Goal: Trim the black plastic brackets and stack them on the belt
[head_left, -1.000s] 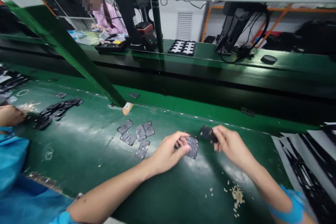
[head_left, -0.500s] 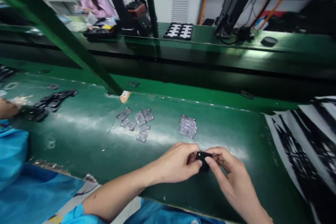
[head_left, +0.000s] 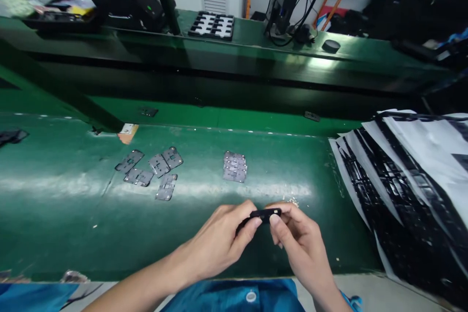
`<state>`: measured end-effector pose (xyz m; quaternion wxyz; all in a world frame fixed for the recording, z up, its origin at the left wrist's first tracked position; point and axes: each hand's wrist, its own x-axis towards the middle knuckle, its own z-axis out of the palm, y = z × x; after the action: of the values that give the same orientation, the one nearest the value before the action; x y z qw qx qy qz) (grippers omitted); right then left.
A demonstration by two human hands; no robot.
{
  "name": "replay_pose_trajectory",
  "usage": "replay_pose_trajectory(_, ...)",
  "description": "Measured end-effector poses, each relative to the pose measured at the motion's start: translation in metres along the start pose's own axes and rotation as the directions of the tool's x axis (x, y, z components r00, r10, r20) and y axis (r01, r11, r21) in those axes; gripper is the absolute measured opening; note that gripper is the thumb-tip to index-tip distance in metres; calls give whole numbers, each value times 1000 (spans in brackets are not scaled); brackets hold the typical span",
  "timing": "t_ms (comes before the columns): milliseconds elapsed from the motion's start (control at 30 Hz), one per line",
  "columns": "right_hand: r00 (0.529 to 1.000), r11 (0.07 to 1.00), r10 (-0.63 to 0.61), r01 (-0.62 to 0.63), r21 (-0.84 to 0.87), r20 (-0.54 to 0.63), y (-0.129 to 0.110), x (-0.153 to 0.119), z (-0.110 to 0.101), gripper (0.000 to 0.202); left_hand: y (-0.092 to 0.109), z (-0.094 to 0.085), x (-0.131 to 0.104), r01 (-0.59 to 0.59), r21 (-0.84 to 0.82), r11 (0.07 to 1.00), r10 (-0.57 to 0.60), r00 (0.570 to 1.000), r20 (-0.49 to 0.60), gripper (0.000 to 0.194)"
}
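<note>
Between my two hands, low over the near part of the green bench, is a small black plastic part (head_left: 266,213), tilted so that a narrow side faces me. My left hand (head_left: 227,234) pinches its left end between thumb and fingers. At its right end, the thumb and fingers of my right hand (head_left: 298,234) grip it beside a small pale spot. Just beyond my hands lies a neat overlapping stack of similar grey-black plates (head_left: 234,166). Several more loose plates (head_left: 137,176) are scattered to the left. Tiny pale bits (head_left: 292,201) lie behind my right hand.
Layered white sheets with black parts (head_left: 409,190) cover the bench's right side. A green post (head_left: 91,112) slants down at left. On the raised back shelf are a black tray with white pieces (head_left: 212,25), a round black object (head_left: 331,46) and a cabled stand (head_left: 287,14).
My view has swung to the right, so the scene has shifted left. The black part has turned from showing its flat face to showing a narrow side; both hands still hold it.
</note>
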<state>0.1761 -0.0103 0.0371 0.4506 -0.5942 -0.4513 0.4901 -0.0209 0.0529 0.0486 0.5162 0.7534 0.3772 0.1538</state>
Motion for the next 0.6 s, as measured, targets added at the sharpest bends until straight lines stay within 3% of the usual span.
replay_pose_trajectory(300, 997, 992, -59, 63, 106, -39, 8, 4, 1, 20, 2, 8, 1, -61, 101, 993, 61, 998, -4, 21)
replay_pose_trajectory(600, 994, 992, -89, 95, 82, -67, 19, 4, -3, 21, 3, 14, 2, -52, 108, 993, 51, 999, 12, 22)
